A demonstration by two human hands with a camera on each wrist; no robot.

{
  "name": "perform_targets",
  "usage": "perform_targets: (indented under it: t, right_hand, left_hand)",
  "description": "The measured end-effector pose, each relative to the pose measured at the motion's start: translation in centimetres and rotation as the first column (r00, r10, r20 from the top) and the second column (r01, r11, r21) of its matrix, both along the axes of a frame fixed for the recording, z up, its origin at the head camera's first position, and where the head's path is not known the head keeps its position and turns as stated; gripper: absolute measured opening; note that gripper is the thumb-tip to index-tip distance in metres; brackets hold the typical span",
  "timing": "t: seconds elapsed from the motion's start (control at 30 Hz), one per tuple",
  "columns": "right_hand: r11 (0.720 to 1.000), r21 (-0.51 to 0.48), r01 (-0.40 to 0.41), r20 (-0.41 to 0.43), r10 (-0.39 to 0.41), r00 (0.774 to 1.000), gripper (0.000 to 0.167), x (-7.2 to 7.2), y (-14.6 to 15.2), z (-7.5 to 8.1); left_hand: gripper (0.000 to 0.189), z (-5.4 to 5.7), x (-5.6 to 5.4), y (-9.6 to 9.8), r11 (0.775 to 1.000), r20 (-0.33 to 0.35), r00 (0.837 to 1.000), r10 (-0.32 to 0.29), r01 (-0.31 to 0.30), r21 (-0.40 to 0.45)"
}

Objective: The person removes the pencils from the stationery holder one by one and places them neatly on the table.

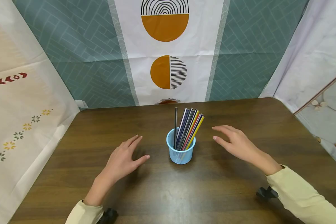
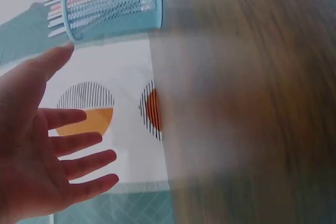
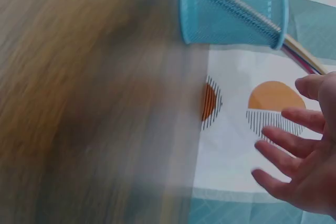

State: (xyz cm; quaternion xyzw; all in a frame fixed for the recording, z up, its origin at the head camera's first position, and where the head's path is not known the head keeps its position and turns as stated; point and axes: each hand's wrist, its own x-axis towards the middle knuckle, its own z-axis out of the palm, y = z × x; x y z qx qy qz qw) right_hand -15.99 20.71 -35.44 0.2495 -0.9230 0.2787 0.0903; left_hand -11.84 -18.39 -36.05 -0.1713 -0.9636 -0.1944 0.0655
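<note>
A light blue mesh pencil cup (image 1: 180, 157) stands upright on the brown wooden table (image 1: 168, 193). Several pencils (image 1: 189, 129) lean to the right inside it, with dark, yellow, red and white sides, while one dark pencil (image 1: 175, 127) stands nearly straight at the left. To the cup's left, my left hand (image 1: 123, 161) hovers over the table, thumb spread toward the cup and fingers apart. My right hand (image 1: 238, 143) is on the cup's other side, its fingers extended toward it. Both hands hold nothing and are apart from the cup. In the wrist views the cup's mesh wall (image 2: 113, 6) shows clearly.
Behind the table hangs a teal and white cloth (image 1: 168, 46) printed with orange half circles. A cream embroidered cloth (image 1: 22, 124) borders the left side, and a white patterned cloth (image 1: 319, 77) the right. Dark wrist mounts (image 1: 267, 193) sit under the cuffs.
</note>
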Motion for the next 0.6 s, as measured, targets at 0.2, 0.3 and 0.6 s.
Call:
perform_targets:
  t: [0.2, 0.3, 0.6]
  right_hand:
    - [0.988, -0.155, -0.023, 0.125, 0.042, 0.991, 0.027, 0.0, -0.7, 0.7]
    - [0.976, -0.215, -0.03, 0.191, 0.073, 0.979, 0.026, -0.1, -1.0, 1.0]
    - [0.956, -0.291, -0.036, 0.288, 0.124, 0.95, 0.025, -0.9, -2.2, 1.2]
  left_hand:
    - [0.076, 0.1, -0.1, 1.4, 0.989, 0.115, 0.993, -0.034, 0.017, 0.148]
    - [0.079, 0.4, -0.5, 2.3, 0.975, 0.171, 0.984, -0.054, 0.015, 0.22]
    - [0.08, 0.4, -3.1, 5.3, 0.938, 0.226, 0.96, -0.168, 0.085, 0.336]
